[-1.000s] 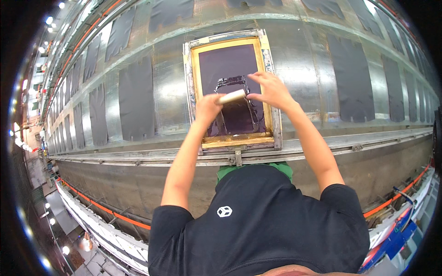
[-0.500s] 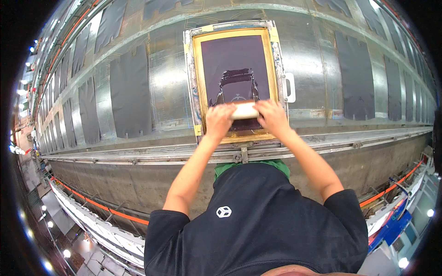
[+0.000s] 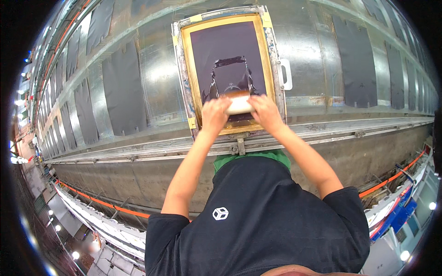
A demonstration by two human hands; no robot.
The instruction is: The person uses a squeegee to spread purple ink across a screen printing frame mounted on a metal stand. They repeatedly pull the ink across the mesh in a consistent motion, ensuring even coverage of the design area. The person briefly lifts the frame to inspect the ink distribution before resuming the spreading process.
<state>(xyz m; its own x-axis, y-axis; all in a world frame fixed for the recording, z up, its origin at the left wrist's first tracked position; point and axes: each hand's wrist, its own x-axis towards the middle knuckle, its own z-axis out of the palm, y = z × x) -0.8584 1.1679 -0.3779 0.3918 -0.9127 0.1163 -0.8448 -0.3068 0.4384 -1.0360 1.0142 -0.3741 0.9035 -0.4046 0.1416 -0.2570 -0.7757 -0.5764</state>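
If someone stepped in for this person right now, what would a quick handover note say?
Left hand and right hand both grip the pale squeegee, one at each end.
The squeegee lies near the bottom edge of the dark mesh screen in its yellow frame, on the long metal table.
Done: the squeegee is at the near end of the screen.
Left: lifting the frame; the print beneath is hidden.

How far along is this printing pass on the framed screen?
Nearly through, it seems. Both the left hand and right hand grip the squeegee near the lower edge of the yellow-framed screen. The dark design above it already looks inked. Only the short strip below the squeegee appears left. Dark fabric pieces lie along the table on either side.
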